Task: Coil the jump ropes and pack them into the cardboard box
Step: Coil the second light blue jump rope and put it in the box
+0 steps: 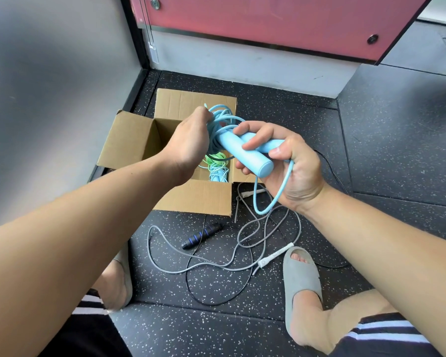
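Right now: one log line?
light blue rope: part-coiled | left hand: grips rope | right hand: holds blue handles | cardboard box: open, ropes inside | floor: grey rope, black rope loose

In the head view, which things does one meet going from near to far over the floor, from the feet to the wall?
Grey slipper → black handle with blue rings → cardboard box → red panel. The blue jump rope, held in the air above the box, is left out.
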